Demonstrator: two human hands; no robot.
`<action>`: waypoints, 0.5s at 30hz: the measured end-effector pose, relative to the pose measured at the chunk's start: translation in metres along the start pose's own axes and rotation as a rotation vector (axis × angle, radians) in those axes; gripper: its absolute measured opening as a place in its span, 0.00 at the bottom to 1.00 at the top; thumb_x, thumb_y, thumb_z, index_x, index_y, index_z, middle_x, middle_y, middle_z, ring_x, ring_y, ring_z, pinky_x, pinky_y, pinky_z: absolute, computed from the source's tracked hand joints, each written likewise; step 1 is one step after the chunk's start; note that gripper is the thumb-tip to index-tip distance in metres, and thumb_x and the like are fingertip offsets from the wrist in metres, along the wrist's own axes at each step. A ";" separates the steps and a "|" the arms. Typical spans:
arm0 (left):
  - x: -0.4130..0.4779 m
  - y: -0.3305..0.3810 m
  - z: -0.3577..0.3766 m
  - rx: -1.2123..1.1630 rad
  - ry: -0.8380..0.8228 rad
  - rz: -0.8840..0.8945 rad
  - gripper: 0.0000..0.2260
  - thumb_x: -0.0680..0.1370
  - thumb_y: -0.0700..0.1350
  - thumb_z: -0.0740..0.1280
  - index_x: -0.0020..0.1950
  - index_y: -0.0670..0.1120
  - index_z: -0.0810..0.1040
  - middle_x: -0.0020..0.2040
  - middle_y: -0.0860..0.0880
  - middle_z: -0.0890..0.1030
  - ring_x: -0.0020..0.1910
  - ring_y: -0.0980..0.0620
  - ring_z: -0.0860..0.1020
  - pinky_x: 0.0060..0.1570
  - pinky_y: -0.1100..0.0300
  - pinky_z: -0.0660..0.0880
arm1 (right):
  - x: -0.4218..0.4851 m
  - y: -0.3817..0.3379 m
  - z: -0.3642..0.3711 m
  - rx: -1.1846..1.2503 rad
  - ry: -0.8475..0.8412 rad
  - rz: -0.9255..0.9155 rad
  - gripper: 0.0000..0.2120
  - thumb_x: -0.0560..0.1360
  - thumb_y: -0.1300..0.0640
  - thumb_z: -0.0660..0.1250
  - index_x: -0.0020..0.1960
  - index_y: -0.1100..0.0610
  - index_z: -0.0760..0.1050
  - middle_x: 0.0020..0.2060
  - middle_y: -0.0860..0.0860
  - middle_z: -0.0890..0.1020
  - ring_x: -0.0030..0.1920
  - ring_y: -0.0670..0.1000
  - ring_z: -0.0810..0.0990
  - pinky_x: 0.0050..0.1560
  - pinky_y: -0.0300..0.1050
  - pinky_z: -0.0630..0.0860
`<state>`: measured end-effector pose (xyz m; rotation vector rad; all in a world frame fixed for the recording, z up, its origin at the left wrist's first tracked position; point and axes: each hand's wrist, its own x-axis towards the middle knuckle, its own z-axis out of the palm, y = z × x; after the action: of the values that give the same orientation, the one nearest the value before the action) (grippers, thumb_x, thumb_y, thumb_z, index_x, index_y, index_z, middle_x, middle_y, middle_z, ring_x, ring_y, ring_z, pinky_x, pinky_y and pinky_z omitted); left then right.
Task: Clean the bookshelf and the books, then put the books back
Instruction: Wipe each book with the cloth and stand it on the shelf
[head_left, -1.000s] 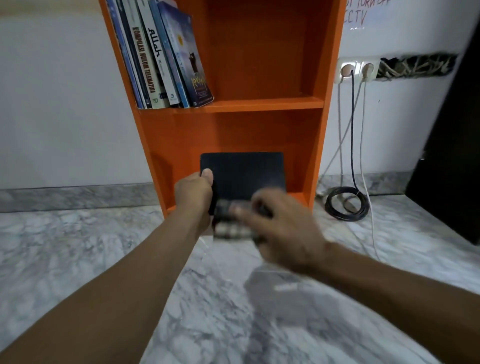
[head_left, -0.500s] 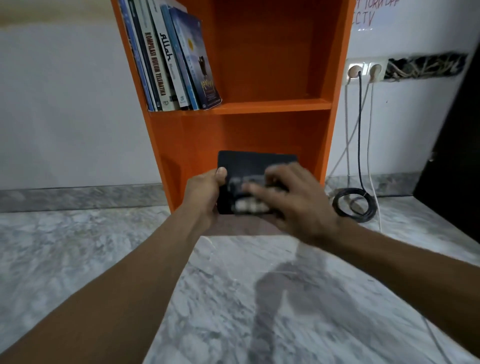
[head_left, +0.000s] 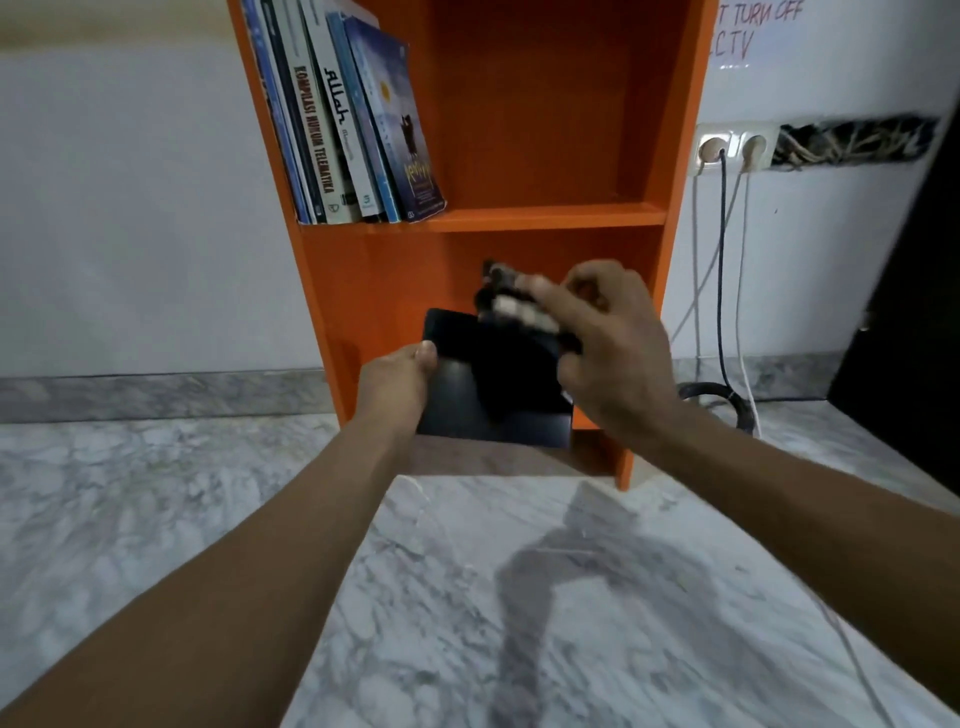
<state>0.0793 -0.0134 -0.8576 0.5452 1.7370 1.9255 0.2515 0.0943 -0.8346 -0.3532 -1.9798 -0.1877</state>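
Observation:
An orange bookshelf (head_left: 540, 215) stands against the white wall. Several books (head_left: 343, 119) lean to the left on its middle shelf. In front of the bottom compartment my left hand (head_left: 397, 384) grips the left edge of a black book (head_left: 483, 400), thumb on its cover. My right hand (head_left: 608, 348) holds a checked cloth (head_left: 514, 304), blurred by motion, against the book's upper right part. The book's right edge is hidden behind that hand.
Marble floor (head_left: 467, 597) spreads below my arms. Right of the shelf, two wall sockets (head_left: 732, 148) feed cables that drop to a black coil (head_left: 727, 400) on the floor. A dark panel (head_left: 914, 312) stands at the far right.
My right hand has swept the cloth from the book's lower edge up to its top right. The book has tilted a little in my left hand's grip.

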 end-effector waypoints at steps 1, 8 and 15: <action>-0.002 -0.001 0.002 0.004 -0.011 0.006 0.09 0.68 0.55 0.68 0.39 0.54 0.86 0.51 0.46 0.85 0.54 0.42 0.82 0.59 0.42 0.77 | 0.015 0.003 0.006 -0.070 0.019 0.120 0.24 0.70 0.66 0.62 0.63 0.54 0.78 0.48 0.60 0.76 0.43 0.61 0.72 0.38 0.57 0.73; -0.003 -0.002 0.005 -0.155 0.105 -0.005 0.10 0.77 0.50 0.68 0.39 0.49 0.83 0.47 0.49 0.85 0.51 0.46 0.82 0.57 0.43 0.78 | -0.113 -0.045 0.027 0.263 -0.584 -0.339 0.13 0.75 0.58 0.63 0.58 0.49 0.76 0.50 0.54 0.78 0.45 0.53 0.74 0.41 0.47 0.69; 0.005 -0.005 0.010 -0.005 0.163 0.045 0.11 0.77 0.50 0.66 0.36 0.50 0.78 0.41 0.51 0.79 0.46 0.47 0.77 0.53 0.49 0.75 | -0.140 -0.037 0.045 0.340 -0.916 -0.004 0.15 0.76 0.60 0.65 0.62 0.49 0.77 0.50 0.51 0.77 0.49 0.55 0.76 0.44 0.47 0.72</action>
<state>0.0817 -0.0026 -0.8613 0.4394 1.8329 2.0554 0.2549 0.0497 -0.9791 -0.2239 -2.8496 0.3789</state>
